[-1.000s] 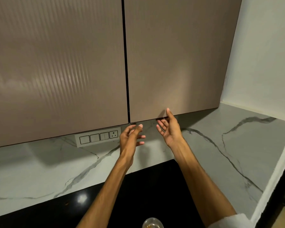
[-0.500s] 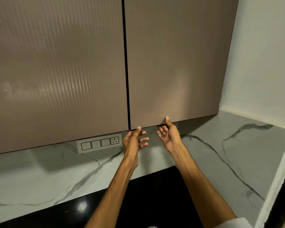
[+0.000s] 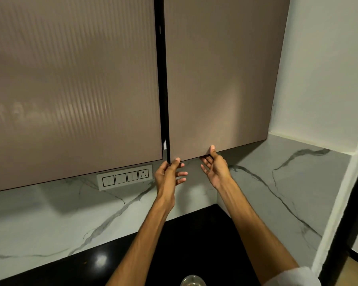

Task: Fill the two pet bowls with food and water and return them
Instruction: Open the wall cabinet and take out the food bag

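Progress looks early imo: both hands, left hand point(image 3: 168, 176) and right hand point(image 3: 215, 168), fingers loosely spread, pinch the right cabinet door point(image 3: 219, 83) bottom edge, cracked open. One bowl point(image 3: 193, 281) peeks on the desk point(image 3: 196, 240), apparently unfilled.

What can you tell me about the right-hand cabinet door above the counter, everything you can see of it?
The right cabinet door is a flat, matte taupe panel with no visible handle. It stands slightly ajar, a dark gap showing along its left edge beside the ribbed left door. The left hand pinches its bottom-left corner; the right hand hooks its lower edge, thumb on the face. Its interior is hidden.
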{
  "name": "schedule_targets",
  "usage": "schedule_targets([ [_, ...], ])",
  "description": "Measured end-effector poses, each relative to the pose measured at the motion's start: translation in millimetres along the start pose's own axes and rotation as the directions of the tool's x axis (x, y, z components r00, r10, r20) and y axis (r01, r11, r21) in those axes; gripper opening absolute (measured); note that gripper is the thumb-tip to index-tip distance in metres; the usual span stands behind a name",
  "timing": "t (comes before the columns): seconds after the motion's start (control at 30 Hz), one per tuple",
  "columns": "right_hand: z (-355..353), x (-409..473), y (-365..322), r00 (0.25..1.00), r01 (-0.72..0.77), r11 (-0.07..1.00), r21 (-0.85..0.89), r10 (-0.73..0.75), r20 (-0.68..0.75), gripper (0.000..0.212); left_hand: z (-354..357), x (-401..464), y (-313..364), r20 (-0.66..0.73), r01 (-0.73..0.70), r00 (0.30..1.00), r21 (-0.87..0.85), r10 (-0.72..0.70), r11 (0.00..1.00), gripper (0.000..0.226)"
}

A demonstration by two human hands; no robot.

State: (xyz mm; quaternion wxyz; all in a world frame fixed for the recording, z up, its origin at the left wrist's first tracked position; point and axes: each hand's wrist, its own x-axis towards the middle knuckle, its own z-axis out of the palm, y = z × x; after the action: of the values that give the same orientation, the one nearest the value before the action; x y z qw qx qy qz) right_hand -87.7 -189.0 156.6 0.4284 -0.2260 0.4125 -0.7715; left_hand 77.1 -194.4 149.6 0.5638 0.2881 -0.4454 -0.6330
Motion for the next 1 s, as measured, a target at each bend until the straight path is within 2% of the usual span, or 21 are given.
schedule_targets([
  [0.23, -12, -17, -6, 1.000, 0.001, 1.000, 0.010, -0.001, -0.011, 0.030, -1, -20, -1, 0.065, -0.135, 0.990, 0.142, 0.127, 0.981, 0.016],
  [0.47, -28, -35, -11, 1.000, 0.009, 0.997, 0.072, -0.007, -0.024, 0.047, 5, -52, -2, 0.161, -0.249, 0.963, 0.229, 0.216, 0.941, 0.015],
  [0.67, -41, -51, -20, 0.999, 0.000, 0.991, 0.135, 0.005, -0.039, 0.043, 17, -77, -5, 0.222, -0.307, 0.943, 0.286, 0.249, 0.908, 0.017],
  [1.0, -61, -81, -35, 0.998, 0.023, 0.986, 0.168, -0.011, -0.068, 0.058, 38, -112, -10, 0.322, -0.419, 0.893, 0.346, 0.313, 0.839, 0.023],
])
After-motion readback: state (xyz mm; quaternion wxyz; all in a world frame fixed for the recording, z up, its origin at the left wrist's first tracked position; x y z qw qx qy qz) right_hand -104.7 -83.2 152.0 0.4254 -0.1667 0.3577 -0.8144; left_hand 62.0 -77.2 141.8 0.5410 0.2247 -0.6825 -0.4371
